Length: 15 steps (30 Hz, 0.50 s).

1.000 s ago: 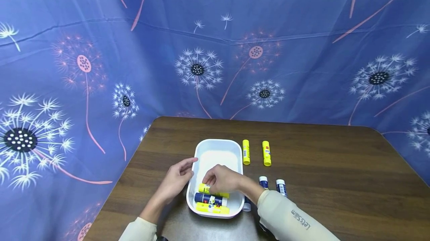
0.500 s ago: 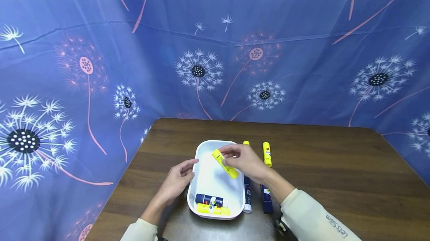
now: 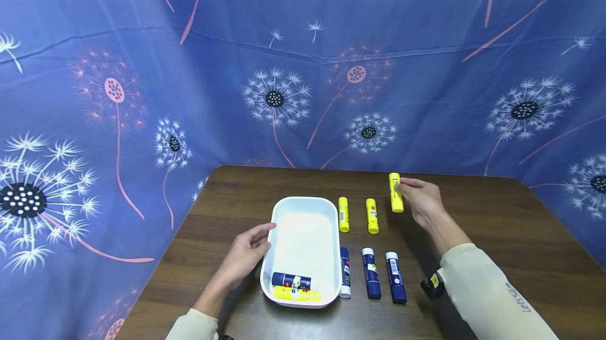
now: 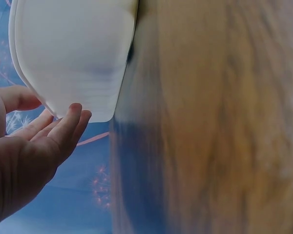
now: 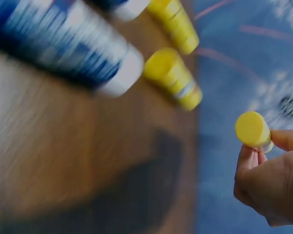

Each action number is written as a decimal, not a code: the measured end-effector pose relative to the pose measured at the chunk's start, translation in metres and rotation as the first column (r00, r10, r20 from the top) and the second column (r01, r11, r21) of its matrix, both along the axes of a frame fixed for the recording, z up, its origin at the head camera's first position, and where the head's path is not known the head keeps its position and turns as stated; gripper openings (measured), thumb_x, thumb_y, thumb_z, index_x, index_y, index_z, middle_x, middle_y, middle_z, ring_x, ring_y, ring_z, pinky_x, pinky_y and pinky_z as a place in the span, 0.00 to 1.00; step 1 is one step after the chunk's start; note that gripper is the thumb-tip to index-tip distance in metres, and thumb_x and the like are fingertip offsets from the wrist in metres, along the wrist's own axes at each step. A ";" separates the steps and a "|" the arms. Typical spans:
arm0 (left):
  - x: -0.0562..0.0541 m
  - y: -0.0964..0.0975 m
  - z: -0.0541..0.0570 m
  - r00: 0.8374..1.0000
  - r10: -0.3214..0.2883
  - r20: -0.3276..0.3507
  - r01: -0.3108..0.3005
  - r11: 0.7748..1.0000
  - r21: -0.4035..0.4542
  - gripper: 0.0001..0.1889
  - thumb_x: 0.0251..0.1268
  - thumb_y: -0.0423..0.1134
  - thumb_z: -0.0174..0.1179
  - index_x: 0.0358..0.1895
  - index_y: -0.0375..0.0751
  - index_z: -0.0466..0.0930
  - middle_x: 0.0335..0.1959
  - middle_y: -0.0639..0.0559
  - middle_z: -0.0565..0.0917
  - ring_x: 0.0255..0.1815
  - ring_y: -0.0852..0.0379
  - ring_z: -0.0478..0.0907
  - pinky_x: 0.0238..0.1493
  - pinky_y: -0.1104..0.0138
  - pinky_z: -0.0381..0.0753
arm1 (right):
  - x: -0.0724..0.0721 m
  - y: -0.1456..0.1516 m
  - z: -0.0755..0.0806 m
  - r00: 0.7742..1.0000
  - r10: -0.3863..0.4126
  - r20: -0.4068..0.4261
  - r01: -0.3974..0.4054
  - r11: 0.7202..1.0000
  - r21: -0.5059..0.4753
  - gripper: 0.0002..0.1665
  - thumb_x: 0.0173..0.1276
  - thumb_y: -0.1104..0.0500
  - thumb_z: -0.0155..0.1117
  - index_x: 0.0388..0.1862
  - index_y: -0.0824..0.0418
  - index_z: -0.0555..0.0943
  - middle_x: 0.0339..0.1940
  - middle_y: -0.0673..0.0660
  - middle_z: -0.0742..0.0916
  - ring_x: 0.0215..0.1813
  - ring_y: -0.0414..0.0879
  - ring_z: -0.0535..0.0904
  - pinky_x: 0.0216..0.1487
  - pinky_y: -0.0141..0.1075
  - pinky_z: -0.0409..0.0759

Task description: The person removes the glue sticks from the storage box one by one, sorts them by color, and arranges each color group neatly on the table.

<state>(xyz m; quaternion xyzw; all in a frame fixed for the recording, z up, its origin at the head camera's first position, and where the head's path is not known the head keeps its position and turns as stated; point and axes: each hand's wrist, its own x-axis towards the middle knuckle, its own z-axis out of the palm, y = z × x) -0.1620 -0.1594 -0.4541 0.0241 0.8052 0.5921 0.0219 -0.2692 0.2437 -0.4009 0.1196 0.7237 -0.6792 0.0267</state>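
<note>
Up at the back right, my right hand [image 3: 423,200] pinches a yellow glue stick [image 3: 395,192] between thumb and fingers; its round end [image 5: 249,129] faces the camera in the right wrist view. Two more yellow glue sticks [image 3: 343,214] [image 3: 372,216] lie to its left on the table. My left hand [image 3: 247,252] touches the left rim of a white tray [image 3: 303,199], fingers relaxed, at the tray's edge [image 4: 100,109] in the left wrist view too. Inside the tray's near end lie a blue glue stick [image 3: 286,279] and a yellow one [image 3: 291,293].
Three blue glue sticks with white ends [image 3: 345,271] [image 3: 371,274] [image 3: 395,277] lie in a row right of the tray, in front of the yellow ones. The dark wooden table [image 3: 497,235] ends at a blue dandelion-patterned cloth [image 3: 426,92].
My right hand has lifted a yellow glue stick out of the tray and carried it rightward and back, past the two yellow ones. My left hand stays at the tray's rim.
</note>
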 end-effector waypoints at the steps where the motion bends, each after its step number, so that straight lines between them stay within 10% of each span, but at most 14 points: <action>1: 0.000 0.000 0.000 1.000 0.002 -0.001 -0.002 1.000 -0.002 0.21 0.71 0.26 0.56 0.65 0.36 0.79 0.67 0.35 0.80 0.69 0.38 0.78 0.70 0.47 0.79 | -0.002 0.006 -0.007 1.000 -0.012 0.013 0.012 1.000 0.013 0.33 0.75 0.62 0.60 0.74 0.75 0.66 0.53 0.53 0.80 0.45 0.29 0.78 0.49 0.20 0.82; 11: 0.001 -0.001 0.001 1.000 0.006 0.011 -0.005 1.000 -0.030 0.21 0.72 0.27 0.56 0.66 0.38 0.79 0.68 0.37 0.80 0.70 0.39 0.78 0.71 0.47 0.78 | 0.002 0.021 -0.056 0.996 0.002 0.090 -0.024 0.968 0.251 0.30 0.75 0.61 0.57 0.69 0.78 0.70 0.66 0.74 0.76 0.63 0.57 0.76 0.47 0.29 0.80; 15: 0.001 0.000 0.003 1.000 0.006 0.012 -0.006 0.999 -0.031 0.21 0.72 0.27 0.56 0.67 0.38 0.79 0.68 0.36 0.80 0.70 0.39 0.78 0.71 0.47 0.78 | 0.002 0.014 -0.062 0.997 -0.027 0.072 0.000 0.934 0.357 0.28 0.74 0.61 0.60 0.66 0.77 0.74 0.64 0.77 0.78 0.54 0.57 0.81 0.39 0.30 0.84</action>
